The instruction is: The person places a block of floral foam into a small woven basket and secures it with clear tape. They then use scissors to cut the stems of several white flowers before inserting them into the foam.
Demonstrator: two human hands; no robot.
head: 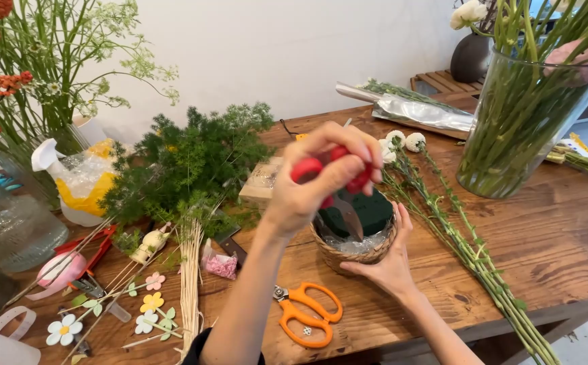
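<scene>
A wooden worktop (564,236) stands before a white wall; the left hand (324,172) clenches red-handled scissors (338,179); below, the right hand (385,267) cups a woven basket (348,253).

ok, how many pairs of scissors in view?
2: red-handled scissors in the left hand over the basket; orange scissors flat on the table. Clutter at left may hide more.
</scene>
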